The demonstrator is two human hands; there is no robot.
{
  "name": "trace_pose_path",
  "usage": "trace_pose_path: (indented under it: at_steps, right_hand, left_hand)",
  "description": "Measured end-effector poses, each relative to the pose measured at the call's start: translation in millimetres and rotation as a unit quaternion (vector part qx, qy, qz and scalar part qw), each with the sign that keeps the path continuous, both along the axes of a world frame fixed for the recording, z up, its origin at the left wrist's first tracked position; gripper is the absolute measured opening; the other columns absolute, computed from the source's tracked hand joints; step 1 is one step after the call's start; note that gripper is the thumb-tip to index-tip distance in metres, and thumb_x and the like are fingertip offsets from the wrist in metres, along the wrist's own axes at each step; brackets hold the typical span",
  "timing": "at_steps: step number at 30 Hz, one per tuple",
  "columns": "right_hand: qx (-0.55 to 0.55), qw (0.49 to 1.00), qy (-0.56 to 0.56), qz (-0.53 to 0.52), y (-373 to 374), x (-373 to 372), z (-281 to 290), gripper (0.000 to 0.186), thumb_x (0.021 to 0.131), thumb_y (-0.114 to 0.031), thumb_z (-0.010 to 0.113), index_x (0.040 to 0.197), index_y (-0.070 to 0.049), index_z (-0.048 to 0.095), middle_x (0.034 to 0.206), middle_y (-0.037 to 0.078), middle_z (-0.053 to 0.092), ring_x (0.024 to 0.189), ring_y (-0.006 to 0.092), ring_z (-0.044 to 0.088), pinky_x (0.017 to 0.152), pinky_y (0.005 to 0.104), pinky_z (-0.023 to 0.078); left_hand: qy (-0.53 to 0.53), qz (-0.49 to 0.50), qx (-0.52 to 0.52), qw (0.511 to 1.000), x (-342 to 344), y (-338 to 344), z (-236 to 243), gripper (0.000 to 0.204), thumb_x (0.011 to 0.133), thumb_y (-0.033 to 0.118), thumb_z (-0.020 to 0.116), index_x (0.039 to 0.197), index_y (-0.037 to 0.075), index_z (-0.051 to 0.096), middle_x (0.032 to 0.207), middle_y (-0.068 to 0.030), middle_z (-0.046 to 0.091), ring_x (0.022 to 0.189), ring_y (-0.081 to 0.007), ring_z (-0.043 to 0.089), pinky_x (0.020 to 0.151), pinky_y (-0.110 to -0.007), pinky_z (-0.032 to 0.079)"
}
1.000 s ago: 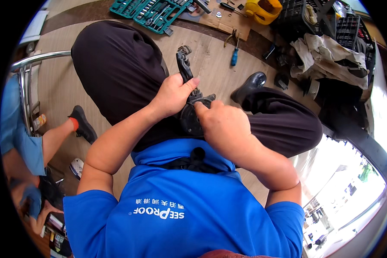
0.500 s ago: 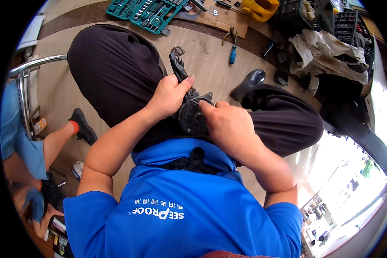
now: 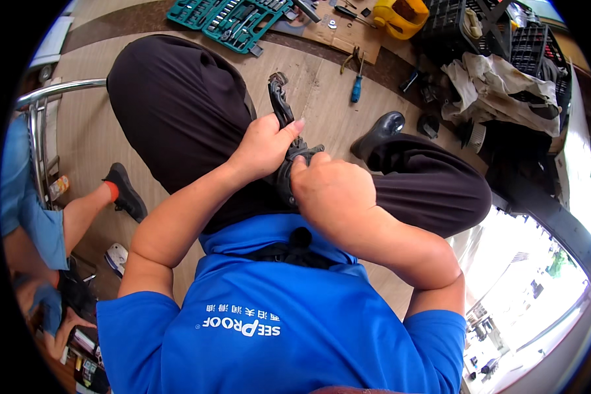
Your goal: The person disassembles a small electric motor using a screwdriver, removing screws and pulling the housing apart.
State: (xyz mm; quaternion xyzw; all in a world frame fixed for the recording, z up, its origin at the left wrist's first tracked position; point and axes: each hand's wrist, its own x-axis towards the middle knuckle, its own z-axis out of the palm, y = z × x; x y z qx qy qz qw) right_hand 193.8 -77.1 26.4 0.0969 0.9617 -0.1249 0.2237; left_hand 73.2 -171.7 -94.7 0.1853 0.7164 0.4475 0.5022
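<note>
Both my hands hold a black mechanical part (image 3: 303, 153) over my lap, between my bent knees. It has a round housing at the near end and a curved arm with a metal piece at the far tip. My left hand (image 3: 264, 150) is wrapped round the lower arm, its thumb lying across it. My right hand (image 3: 338, 189) is closed on the housing from the right, the thumb pressed on its top near a small bracket. Most of the housing lies hidden behind the right hand, and I cannot make out anything small in those fingers.
Ahead lies a green socket-set case (image 3: 247, 47). Pliers (image 3: 349, 60) and a blue-handled screwdriver (image 3: 356, 90) rest near cardboard (image 3: 349, 43). A yellow container (image 3: 406, 21), black crate (image 3: 440, 36) and pale cloth (image 3: 492, 79) fill the far right. Another person's leg (image 3: 88, 213) stretches in from the left.
My right hand has turned and moved left over the housing, covering more of it. The part has tilted, and its arm has shifted slightly right with my left hand.
</note>
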Motion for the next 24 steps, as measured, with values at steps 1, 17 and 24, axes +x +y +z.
trace_pose_path:
  at_steps: [1,17,24]
  right_hand:
    - [0.030,0.999,0.022,0.000,-6.0,0.7,-1.9,0.013,0.087,-0.012,0.061,0.094,-0.004,0.068,0.080,0.013,0.067,0.069,0.0264,0.072,0.052,0.0371,0.057]
    - [-0.059,0.985,0.125,-0.104,-20.0,46.6,-37.8,0.031,0.088,-0.015,0.061,0.117,-0.009,0.070,0.076,0.010,0.060,0.066,0.0253,0.067,0.054,0.0361,0.054]
    - [-0.230,0.917,0.197,-0.259,57.4,41.7,-58.8,0.021,0.089,-0.024,0.069,0.092,-0.004,0.069,0.082,0.020,0.064,0.085,0.0406,0.065,0.074,0.0483,0.052]
  left_hand:
    - [0.018,0.002,-0.007,1.000,0.4,1.0,1.7,0.033,0.103,0.025,0.060,0.080,0.001,0.061,0.071,-0.0002,0.061,0.065,-0.0086,0.052,0.060,-0.031,0.045]
    - [0.077,0.052,-0.048,0.994,8.7,-0.2,-11.5,0.044,0.099,0.033,0.063,0.078,-0.005,0.061,0.067,-0.0192,0.062,0.062,-0.0260,0.060,0.062,-0.043,0.047]
    - [0.014,0.064,0.042,0.997,9.4,-5.5,-7.4,0.039,0.103,0.029,0.059,0.081,-0.002,0.060,0.068,-0.0030,0.058,0.069,-0.0090,0.051,0.061,-0.034,0.044]
